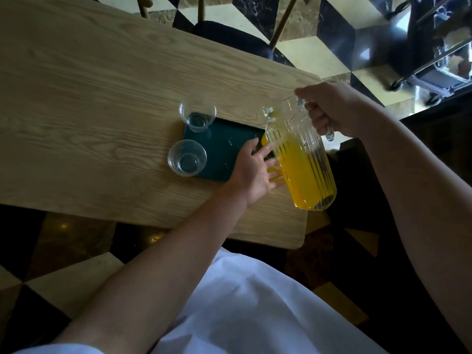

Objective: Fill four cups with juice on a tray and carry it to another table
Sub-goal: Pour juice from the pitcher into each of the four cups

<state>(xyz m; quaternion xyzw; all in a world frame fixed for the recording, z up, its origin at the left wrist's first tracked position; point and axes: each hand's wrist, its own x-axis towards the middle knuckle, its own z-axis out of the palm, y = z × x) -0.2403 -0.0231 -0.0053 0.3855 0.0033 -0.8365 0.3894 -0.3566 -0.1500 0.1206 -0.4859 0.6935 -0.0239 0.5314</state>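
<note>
A dark green tray [224, 146] lies on the wooden table [89, 98]. Two empty clear cups stand on its left side: one at the far corner [197, 117], one at the near corner [187, 157]. My right hand [329, 111] grips the handle of a ribbed glass pitcher [304, 164] of orange juice, held above the tray's right side. My left hand [255, 172] reaches under the pitcher, fingers spread around a juice-filled cup that is mostly hidden behind the pitcher; whether it grips the cup is unclear. Any other cup is hidden.
A dark chair [229, 37] stands at the table's far side. The table's right edge and rounded corner lie just beyond the tray. A wheeled metal cart [434, 60] stands on the checkered floor at the upper right.
</note>
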